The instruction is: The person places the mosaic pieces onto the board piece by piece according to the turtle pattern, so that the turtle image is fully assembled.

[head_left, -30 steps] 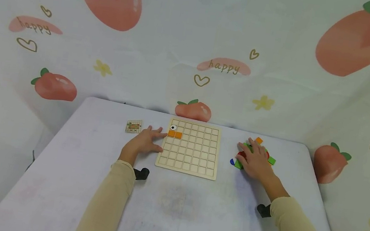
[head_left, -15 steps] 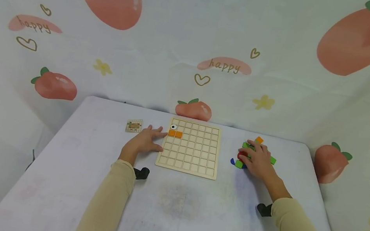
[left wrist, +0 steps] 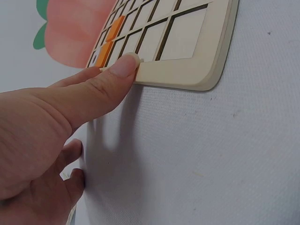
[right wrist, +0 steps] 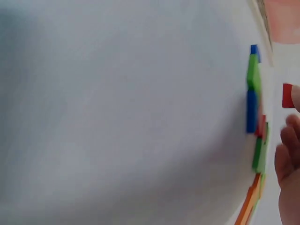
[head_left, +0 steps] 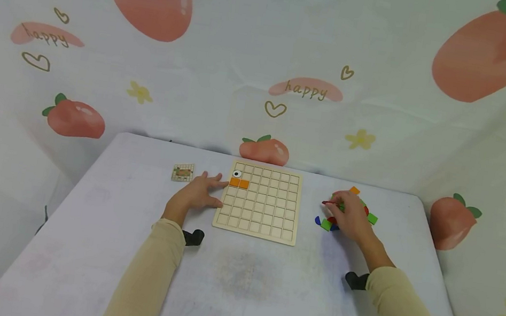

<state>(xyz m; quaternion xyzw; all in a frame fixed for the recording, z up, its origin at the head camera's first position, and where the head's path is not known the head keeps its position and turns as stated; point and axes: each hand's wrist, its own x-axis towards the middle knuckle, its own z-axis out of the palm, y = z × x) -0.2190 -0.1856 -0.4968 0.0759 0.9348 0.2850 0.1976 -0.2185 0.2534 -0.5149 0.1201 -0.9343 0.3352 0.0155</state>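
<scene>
My left hand (head_left: 198,192) lies at the left edge of a pale wooden grid board (head_left: 270,207), fingers spread and thumb tip on the rim in the left wrist view. In the board's upper left corner sit a white eye tile (head_left: 237,174) and two orange tiles (head_left: 244,184) below it. To the right, my right hand (head_left: 352,216) pinches a small flat red tile (right wrist: 287,95) between thumb and fingers, above a loose pile of coloured tiles. Green (head_left: 326,225), blue (head_left: 318,220) and orange (head_left: 354,190) tiles show around the hand, which hides part of the pile.
A small picture card (head_left: 182,172) with a gridded design lies left of the board, beyond the left hand. The white table (head_left: 237,301) ends at the back against a hanging cloth (head_left: 207,65) printed with peaches.
My right hand goes from spread over the pile to pinching a red tile, lifted and tipped edge-on toward the board. The left hand and board stay put.
</scene>
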